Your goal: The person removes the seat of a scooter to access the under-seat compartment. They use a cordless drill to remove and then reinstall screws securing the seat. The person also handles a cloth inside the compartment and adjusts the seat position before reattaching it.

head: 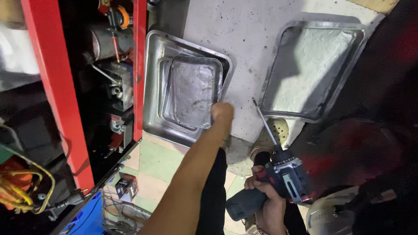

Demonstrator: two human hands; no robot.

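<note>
My left hand (221, 112) reaches forward and grips the near rim of a small metal tray (194, 91) that sits nested inside a larger metal tray (153, 82) on the floor. My right hand (266, 201) holds a red and grey cordless drill (278, 178) by its grip, low at the right. The drill's long bit (264, 122) points up and away, toward the gap between the trays.
A second large metal tray (311, 65) lies on the grey concrete to the right. A red-framed machine (65, 87) with exposed parts and yellow wires (26, 187) stands at the left. A beige perforated shoe (274, 135) shows below the bit. A blue crate (89, 217) sits at the bottom left.
</note>
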